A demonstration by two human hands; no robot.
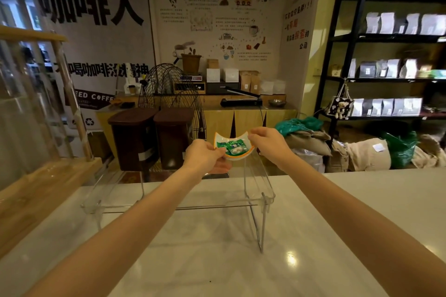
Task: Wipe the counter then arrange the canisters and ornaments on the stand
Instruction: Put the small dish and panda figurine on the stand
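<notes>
A small white dish (223, 138) with an orange rim and upturned corners holds a green wrapped packet (231, 147). Both my hands grip it at the top of a clear acrylic stand (259, 184) that sits on the white marble counter (217, 260). My left hand (205, 155) pinches the dish's near left edge. My right hand (268, 141) holds its right corner. The stand's upper level is see-through, so I cannot tell whether the dish rests on it or hovers just above.
A wooden frame with tall clear panels (36, 128) stands on the counter at the left. Beyond the counter edge are two brown bins (154, 137), a wire fan guard (173, 89), sacks (362, 152) and a black shelf of bags (391, 67).
</notes>
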